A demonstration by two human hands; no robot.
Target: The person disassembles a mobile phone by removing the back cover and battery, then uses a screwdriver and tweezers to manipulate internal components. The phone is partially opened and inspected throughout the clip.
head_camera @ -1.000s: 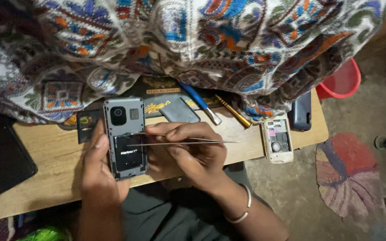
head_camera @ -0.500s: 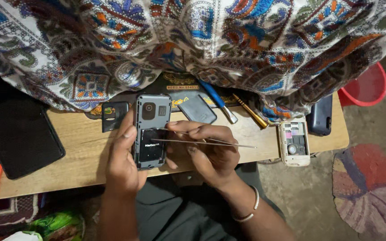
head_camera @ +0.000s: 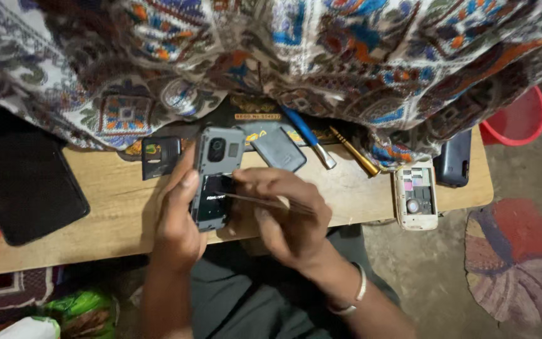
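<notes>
**Labels, packs, screens**

Black battery label (head_camera: 211, 199), rect., centre frame, inside open phone back. Dark card w/ gold label strip (head_camera: 256, 115), upper centre, under patterned cloth. Green-white packet (head_camera: 73, 314), bottom left corner. No lit screens.

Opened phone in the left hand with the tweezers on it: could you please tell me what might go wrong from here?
1. The tweezers in the right hand could slip and scratch parts inside the opened phone.
2. The left hand holds the phone near the wooden table edge; a loose grip might drop it.
</notes>
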